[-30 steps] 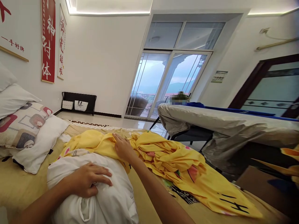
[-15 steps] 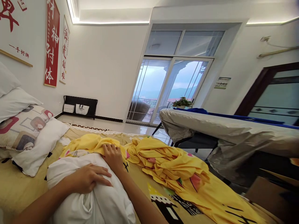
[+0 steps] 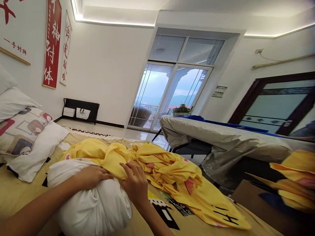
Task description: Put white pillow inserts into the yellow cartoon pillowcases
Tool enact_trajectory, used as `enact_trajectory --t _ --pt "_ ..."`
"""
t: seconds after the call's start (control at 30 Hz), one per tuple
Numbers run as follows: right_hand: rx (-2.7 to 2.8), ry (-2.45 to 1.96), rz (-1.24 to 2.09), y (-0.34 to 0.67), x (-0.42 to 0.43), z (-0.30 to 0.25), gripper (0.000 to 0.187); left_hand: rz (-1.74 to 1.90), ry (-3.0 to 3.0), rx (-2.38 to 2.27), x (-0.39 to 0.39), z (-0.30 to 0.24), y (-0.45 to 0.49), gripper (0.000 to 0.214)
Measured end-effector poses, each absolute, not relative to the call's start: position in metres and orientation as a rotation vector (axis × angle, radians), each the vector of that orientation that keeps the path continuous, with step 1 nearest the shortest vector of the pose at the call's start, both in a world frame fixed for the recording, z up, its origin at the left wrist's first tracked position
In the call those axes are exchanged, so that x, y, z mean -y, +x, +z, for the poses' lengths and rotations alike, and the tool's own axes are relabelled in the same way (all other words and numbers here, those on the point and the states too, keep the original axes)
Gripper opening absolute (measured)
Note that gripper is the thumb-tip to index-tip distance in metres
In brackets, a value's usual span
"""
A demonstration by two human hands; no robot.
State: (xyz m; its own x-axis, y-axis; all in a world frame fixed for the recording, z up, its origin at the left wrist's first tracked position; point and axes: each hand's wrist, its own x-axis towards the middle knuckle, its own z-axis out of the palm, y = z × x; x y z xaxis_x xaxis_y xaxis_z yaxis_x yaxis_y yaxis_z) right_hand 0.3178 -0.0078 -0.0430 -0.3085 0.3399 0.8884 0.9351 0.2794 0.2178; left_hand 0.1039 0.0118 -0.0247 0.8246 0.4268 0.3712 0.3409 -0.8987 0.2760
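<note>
A bulging white pillow (image 3: 95, 206) lies on the bed in front of me, its far end beneath a bunched yellow printed cloth (image 3: 88, 149). My left hand (image 3: 91, 177) presses on the pillow's top, fingers together and bent over it at the edge of the cloth; the fingertips are partly hidden. At the pillow's right side, my right hand (image 3: 136, 182) pinches a raised fold of the yellow cloth between thumb and fingers. More of this yellow fabric (image 3: 169, 167) spreads in creases to the right, with fruit prints and black lettering.
Patterned and white pillows (image 3: 24, 131) are piled at the left on the tan bedsheet (image 3: 19, 196). To the right stands a table under a plastic cover (image 3: 221, 137). An open cardboard box (image 3: 256, 200) with yellow cloth above it sits beyond the bed's right edge.
My left hand has slid forward to the cloth's edge. My right hand has moved right and nearer, drawing up a yellow fold. The view has turned slightly right.
</note>
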Motion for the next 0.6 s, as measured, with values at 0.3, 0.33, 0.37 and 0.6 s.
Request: enact_trajectory --t 0.3,0.33,0.37,0.6 --pt "1.618 -1.177 -0.745 0.306 0.031 -0.057 0.015 0.709 3.026 -0.631 -0.010 -0.037 0.121 0.041" --pt "1.597 -1.183 -0.725 0.307 0.038 -0.061 0.013 0.713 3.071 -0.558 -0.008 -0.039 0.124 0.044" --pt "1.585 -1.182 -0.703 0.308 0.046 -0.065 0.013 0.710 3.109 -0.515 -0.007 -0.041 0.127 0.046" --pt "1.690 -1.073 -0.427 0.277 0.103 -0.106 0.026 0.890 3.048 -0.377 0.007 -0.051 0.130 0.037"
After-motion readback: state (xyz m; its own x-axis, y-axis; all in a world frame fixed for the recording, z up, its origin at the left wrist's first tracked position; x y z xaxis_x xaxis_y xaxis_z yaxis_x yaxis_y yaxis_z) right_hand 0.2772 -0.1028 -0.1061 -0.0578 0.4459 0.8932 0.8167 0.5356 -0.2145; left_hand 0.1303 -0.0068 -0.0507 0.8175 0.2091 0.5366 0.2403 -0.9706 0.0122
